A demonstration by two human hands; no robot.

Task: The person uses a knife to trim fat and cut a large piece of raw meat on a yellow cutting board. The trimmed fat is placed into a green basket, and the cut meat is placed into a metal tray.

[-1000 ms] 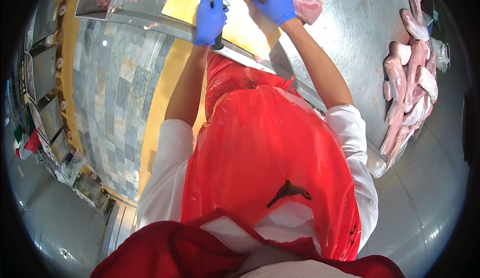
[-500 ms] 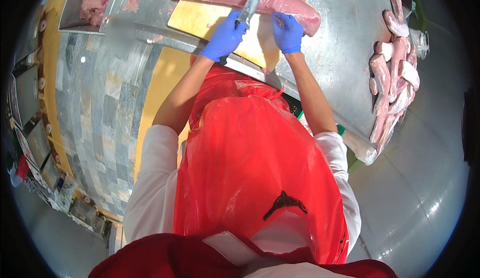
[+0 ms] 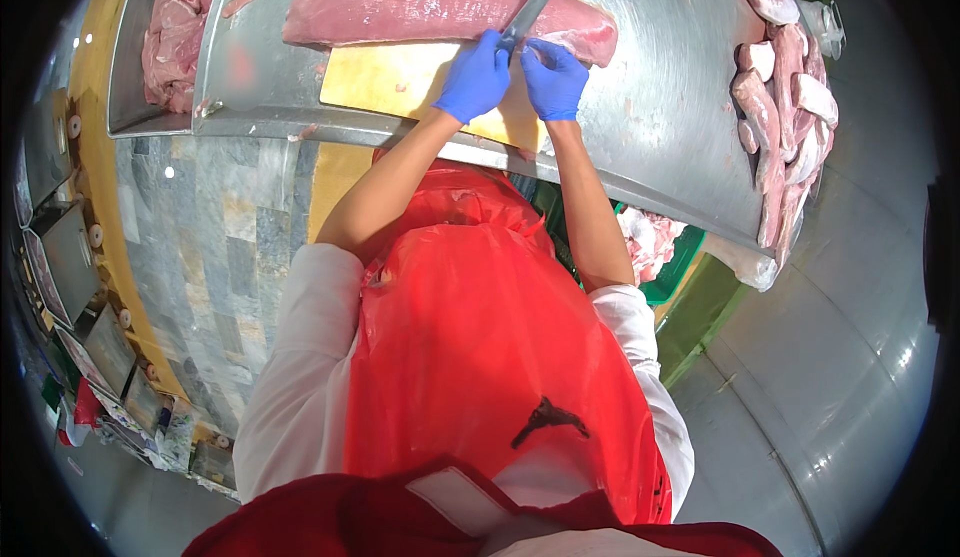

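Note:
My left hand [image 3: 475, 78], in a blue glove, is closed around the handle of a knife [image 3: 537, 2]. The blade slants up and to the right, across the right part of a long pink meat loin [image 3: 415, 9]. Close beside it, my gloved right hand [image 3: 555, 81] has its fingers curled together at the loin's near edge; whether they pinch anything is hidden. Part of the loin rests on a yellow cutting board [image 3: 375, 82], and its right end extends past the board. Both hands are over the board's near right part.
The board lies on a metal table [image 3: 670, 87]. A metal tray [image 3: 125, 87] of meat pieces stands at the left. Several long meat strips [image 3: 775, 127] are heaped along the table's right edge. Below the near edge is a green crate [image 3: 685, 257] with pale meat scraps.
My right hand has come closer to my left. The knife now leans further right over the loin. The whole view has shifted, showing more of the tray and the green crate.

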